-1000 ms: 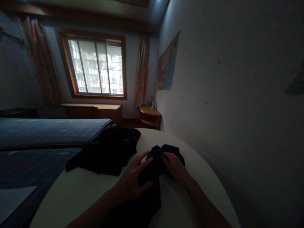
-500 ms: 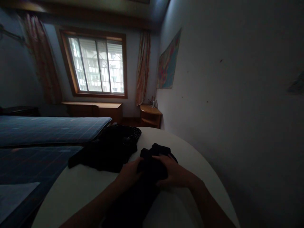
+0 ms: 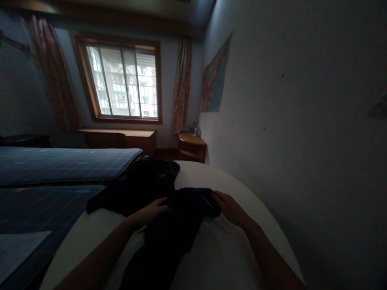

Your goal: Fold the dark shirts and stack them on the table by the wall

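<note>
A dark garment (image 3: 178, 225) lies lengthwise on the round white table (image 3: 242, 249), its far end spread wide between my hands. My left hand (image 3: 152, 210) is closed on the left edge of that far end. At the opposite edge, my right hand (image 3: 228, 205) pinches the cloth, thumb on top. A thin pale line shows on the fabric beside the right fingers. The garment's near end runs out of view at the bottom. It is too dark to tell the exact kind of garment.
A heap of black clothes (image 3: 136, 189) lies at the table's left side, close to my left hand. Beds with blue checked mattresses (image 3: 69, 165) stand to the left. A wall (image 3: 302, 161) rises along the right. A desk (image 3: 139, 135) sits under the window.
My hands have moved apart, left hand leftward and right hand slightly rightward. The garment's bunched far end is now stretched out wider and flatter between them.
</note>
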Motion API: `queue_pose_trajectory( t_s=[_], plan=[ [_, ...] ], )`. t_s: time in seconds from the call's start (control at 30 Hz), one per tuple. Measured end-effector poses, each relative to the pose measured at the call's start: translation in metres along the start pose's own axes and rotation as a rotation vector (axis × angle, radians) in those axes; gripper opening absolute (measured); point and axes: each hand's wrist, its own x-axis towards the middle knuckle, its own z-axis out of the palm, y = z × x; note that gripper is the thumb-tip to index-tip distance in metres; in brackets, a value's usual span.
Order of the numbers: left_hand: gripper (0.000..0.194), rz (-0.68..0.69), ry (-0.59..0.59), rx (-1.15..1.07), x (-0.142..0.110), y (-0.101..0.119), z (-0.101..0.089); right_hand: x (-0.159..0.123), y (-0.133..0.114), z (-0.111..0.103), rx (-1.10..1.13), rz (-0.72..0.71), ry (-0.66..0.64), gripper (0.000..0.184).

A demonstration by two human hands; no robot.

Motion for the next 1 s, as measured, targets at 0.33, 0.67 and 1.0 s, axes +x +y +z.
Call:
queue_pose_trajectory(
  t_s=[0.33, 0.67, 1.0],
  plan=[
    [0.062, 0.411, 0.145, 0.489, -0.003, 0.011, 0.037, -0.002, -0.041, 0.018, 0.197, 0.004, 0.081, 0.041],
    [0.061, 0.099, 0.117, -0.207, 0.006, 0.006, 0.025, -0.009, -0.002, 0.013, 0.182, -0.029, -0.146, 0.091],
    [0.045, 0.331, 0.649, 0.295, 0.005, 0.022, 0.011, 0.005, 0.000, 0.016, 0.115, 0.113, 0.052, 0.032]
  ],
)
